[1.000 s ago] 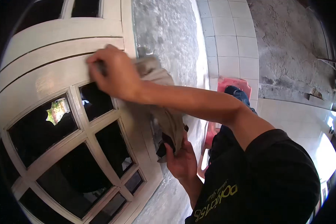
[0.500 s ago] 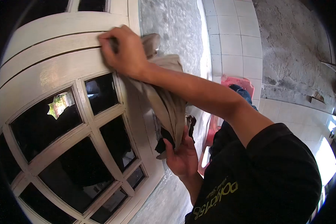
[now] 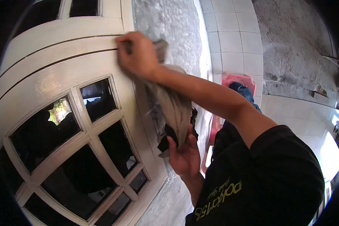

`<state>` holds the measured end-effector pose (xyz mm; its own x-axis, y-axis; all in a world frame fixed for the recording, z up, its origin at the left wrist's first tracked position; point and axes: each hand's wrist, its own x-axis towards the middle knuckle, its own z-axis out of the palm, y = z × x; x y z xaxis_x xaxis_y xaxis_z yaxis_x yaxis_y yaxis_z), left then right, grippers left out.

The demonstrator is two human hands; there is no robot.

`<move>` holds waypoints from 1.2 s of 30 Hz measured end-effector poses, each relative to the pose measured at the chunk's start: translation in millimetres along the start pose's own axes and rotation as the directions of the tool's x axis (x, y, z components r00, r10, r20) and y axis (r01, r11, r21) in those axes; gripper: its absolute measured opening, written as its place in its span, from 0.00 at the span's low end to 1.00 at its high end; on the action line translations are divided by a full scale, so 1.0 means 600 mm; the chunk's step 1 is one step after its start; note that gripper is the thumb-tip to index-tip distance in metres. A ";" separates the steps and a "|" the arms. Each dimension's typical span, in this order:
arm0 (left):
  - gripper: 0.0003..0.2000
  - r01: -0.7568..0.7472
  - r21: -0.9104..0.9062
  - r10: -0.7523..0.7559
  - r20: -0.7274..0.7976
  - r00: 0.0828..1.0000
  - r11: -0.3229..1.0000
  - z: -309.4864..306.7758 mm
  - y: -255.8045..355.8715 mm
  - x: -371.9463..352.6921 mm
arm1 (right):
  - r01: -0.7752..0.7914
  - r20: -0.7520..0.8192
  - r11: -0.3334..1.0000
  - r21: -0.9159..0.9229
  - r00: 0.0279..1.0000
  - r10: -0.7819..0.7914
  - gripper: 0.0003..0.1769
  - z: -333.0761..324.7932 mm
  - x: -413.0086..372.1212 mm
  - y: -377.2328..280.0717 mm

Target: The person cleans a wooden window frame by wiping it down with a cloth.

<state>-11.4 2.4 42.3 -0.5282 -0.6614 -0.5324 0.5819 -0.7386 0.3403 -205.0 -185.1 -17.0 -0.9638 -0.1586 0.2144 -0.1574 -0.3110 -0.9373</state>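
A greyish-beige cloth (image 3: 173, 109) stretches between my two hands, blurred along its upper part. My right hand (image 3: 139, 56) is closed in a fist round its upper end, right at the white door's panelled part. A short end of the cloth sticks out to the right of that fist. Lower down, my left hand (image 3: 184, 158) has its palm turned up, with the thumb and fingers closed round the cloth's lower end. Bunched black material (image 3: 164, 145) shows beside my left thumb. My right forearm crosses in front of part of the cloth.
The white door (image 3: 52, 79) with dark glass panes fills the left side; one pane (image 3: 60, 113) has a jagged bright patch. A grey mottled wall (image 3: 169, 22) runs beside it. A pink plastic chair (image 3: 248, 81) stands behind my arm, near pale tiles (image 3: 233, 41).
My right hand has moved right along the door panel, carrying the cloth's upper end with it. My left hand stays nearly in place. The view has shifted slightly.
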 end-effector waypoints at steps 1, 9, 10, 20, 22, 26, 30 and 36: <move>0.22 0.013 0.000 -0.013 -0.022 1.000 1.000 -0.007 -0.002 0.000 | -0.091 0.066 0.996 -0.021 0.994 0.092 0.05 -0.016 -0.012 0.024; 0.24 -0.007 -0.079 0.005 -0.027 1.000 0.997 -0.002 -0.009 -0.003 | -0.034 0.176 0.978 0.206 0.984 -0.003 0.05 0.019 0.020 -0.108; 0.24 -0.001 -0.084 -0.001 -0.016 1.000 0.996 -0.006 0.003 -0.005 | -0.038 0.148 0.978 0.206 0.989 0.008 0.04 0.022 0.016 -0.110; 0.21 0.000 0.000 0.000 -0.094 0.996 1.000 -0.022 -0.009 -0.024 | -0.102 0.190 0.992 0.075 0.978 0.086 0.05 -0.030 -0.083 -0.066; 0.21 -0.006 -0.009 0.006 -0.065 0.998 1.000 -0.024 -0.005 -0.029 | -0.014 0.222 0.985 0.170 0.975 -0.024 0.06 -0.016 -0.068 -0.115; 0.21 -0.032 -0.073 0.029 -0.040 0.999 0.997 -0.008 -0.003 -0.041 | 0.127 0.225 0.969 0.214 0.958 -0.175 0.06 0.001 -0.037 -0.171; 0.22 -0.017 -0.030 0.016 -0.018 1.000 0.999 -0.017 -0.003 -0.044 | 0.166 0.224 0.972 0.164 0.954 -0.201 0.06 -0.003 -0.048 -0.133; 0.22 -0.067 -0.010 0.067 -0.052 0.996 0.998 -0.028 0.003 -0.061 | 0.071 0.224 0.986 0.149 0.969 -0.103 0.06 0.002 -0.027 -0.151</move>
<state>19.6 27.2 49.3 -0.4554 -0.7017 -0.5479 0.6222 -0.6910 0.3679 -175.1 -155.5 64.5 -0.8694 -0.3318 0.3661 -0.1911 -0.4574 -0.8685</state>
